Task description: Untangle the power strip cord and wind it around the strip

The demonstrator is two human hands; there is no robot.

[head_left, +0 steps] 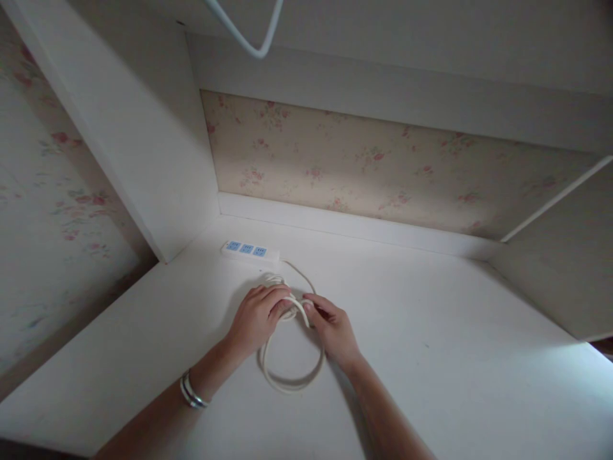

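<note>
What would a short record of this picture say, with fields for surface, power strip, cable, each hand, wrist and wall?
surface: white tabletop
power strip: white, three blue socket panels, lying beyond the hands
cable: cream, looped, one strand running to the strip's right end
left hand: holding the cable
right hand: pinching the cable
left wrist: silvery bangle
back wall: floral wallpaper

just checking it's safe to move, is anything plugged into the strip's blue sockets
No, all three blue sockets on the white power strip show bare faces.
</note>
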